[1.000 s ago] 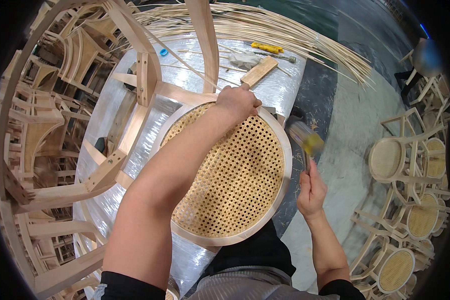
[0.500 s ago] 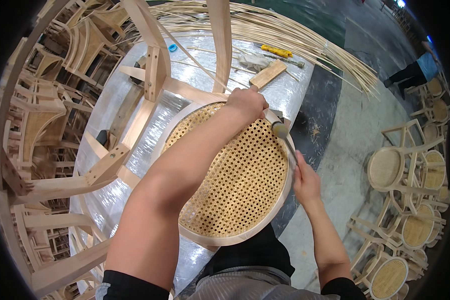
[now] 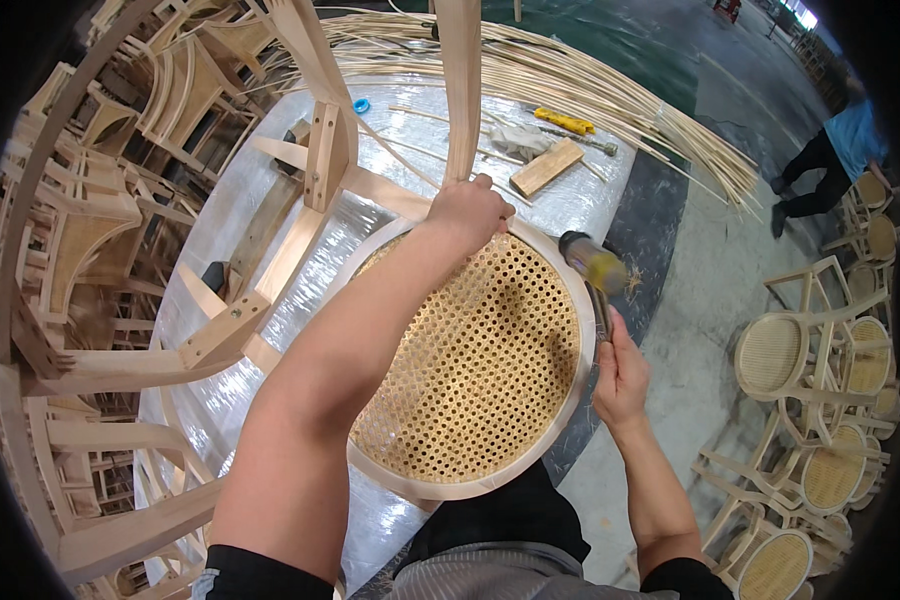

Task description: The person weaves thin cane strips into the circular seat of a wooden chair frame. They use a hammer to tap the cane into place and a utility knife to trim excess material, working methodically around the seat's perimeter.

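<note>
A round chair seat (image 3: 490,370) of woven cane with a pale wooden rim lies in front of me. My left hand (image 3: 467,215) is closed at the seat's far rim, fingers pressed down around a thin cane strip (image 3: 402,158) that trails up and left past the chair's wooden leg. My right hand (image 3: 622,372) grips the handle of a hammer (image 3: 595,265) at the seat's right side. The hammer's head, dark with a yellowish face, is blurred and held off the rim. My left forearm covers the seat's left part.
The chair's wooden frame (image 3: 295,240) rises at left above a plastic-covered table (image 3: 370,90). Beyond the seat lie a wooden block (image 3: 547,167), a yellow-handled tool (image 3: 564,121) and long cane strips (image 3: 610,95). Chairs (image 3: 770,345) stand right; a person (image 3: 840,150) is far right.
The hammer's head has swung away from the rim, outward to the right. My left hand has shifted left along the far rim. The view has moved slightly.
</note>
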The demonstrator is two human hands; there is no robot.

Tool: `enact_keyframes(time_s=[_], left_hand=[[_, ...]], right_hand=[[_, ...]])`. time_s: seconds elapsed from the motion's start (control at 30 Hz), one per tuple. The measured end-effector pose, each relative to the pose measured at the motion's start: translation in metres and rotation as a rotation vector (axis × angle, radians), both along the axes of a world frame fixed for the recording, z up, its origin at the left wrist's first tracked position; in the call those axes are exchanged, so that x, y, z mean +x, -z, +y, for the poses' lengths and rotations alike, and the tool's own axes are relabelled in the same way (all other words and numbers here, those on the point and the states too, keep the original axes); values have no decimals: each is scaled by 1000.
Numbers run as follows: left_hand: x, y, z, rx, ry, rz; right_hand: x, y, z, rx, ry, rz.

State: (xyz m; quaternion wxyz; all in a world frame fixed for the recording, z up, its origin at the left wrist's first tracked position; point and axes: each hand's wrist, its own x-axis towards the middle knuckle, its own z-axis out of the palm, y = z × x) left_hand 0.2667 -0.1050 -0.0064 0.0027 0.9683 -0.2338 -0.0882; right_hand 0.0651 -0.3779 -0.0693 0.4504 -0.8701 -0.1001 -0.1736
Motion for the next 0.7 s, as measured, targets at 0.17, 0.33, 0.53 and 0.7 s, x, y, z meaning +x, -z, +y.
enact_keyframes(time_s=[0.17,0.33,0.53,0.7], left_hand=[[-4,-4,-13,5,-3,15],[-10,-6,-4,-24,-61,8],[-10,-9,-6,-2,-14,-18],[3,-27,30,184,104,-129]], right_hand=[[13,-5,-11,-234,-26,185],[26,-19,9,-9,-32,-67],[33,12,-10,-330,-69,256],[37,16,-8,-249,-44,233]])
